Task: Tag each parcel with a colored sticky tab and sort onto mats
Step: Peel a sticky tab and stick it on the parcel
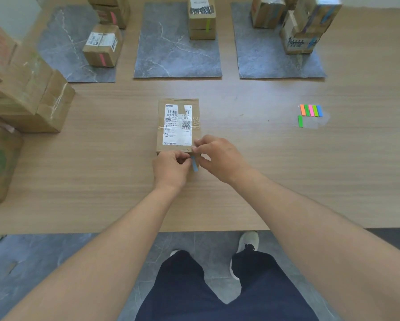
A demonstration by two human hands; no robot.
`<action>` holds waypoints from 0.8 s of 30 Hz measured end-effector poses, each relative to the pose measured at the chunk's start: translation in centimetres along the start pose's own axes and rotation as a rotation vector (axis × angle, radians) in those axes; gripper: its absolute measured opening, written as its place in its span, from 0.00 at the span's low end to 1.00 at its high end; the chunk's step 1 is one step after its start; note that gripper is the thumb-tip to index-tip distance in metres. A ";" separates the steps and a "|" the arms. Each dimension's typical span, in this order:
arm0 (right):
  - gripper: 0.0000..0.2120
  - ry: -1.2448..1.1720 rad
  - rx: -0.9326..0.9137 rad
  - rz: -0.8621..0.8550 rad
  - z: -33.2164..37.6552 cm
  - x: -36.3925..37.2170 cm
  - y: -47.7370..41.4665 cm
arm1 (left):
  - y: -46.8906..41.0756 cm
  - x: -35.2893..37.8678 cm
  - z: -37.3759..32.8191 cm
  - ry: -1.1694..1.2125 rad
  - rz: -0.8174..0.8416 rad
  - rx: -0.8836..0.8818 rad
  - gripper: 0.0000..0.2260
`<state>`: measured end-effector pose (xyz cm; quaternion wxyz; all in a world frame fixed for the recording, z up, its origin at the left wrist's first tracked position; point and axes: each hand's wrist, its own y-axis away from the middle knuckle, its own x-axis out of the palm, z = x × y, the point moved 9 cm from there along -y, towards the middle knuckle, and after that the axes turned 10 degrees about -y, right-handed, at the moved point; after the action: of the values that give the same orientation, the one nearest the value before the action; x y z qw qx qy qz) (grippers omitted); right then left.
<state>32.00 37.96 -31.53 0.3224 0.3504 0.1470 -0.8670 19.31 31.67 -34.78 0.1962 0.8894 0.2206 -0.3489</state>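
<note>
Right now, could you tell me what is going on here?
A person is tagging the parcel mid-table: left hand and right hand pinch a blue tab at its near edge. Beyond, the left mat holds pink-tabbed parcels, the middle mat a green-tabbed stack, the right mat blue-tabbed ones. A pile of parcels sits at the left; spare tabs lie to the right.

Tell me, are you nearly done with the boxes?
Not yet. All three mats hold tagged boxes. Right now the left hand pinches a blue tab against the box in front while the right hand holds its corner. A pile of boxes on the left waits.
</note>
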 end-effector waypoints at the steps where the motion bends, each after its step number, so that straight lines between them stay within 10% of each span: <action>1: 0.09 0.005 0.000 -0.001 0.1 0.0 -0.1 | 0.1 0.0 0.0 0.008 -0.012 -0.010 0.03; 24: 0.07 0.142 -0.018 0.031 0.3 0.0 -1.5 | 0.1 -1.1 -0.2 -0.050 -0.146 -0.053 0.04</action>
<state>30.83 38.91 -31.27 0.3278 0.4102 0.1719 -0.8335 18.73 31.44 -33.87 0.1993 0.8565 0.2892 -0.3783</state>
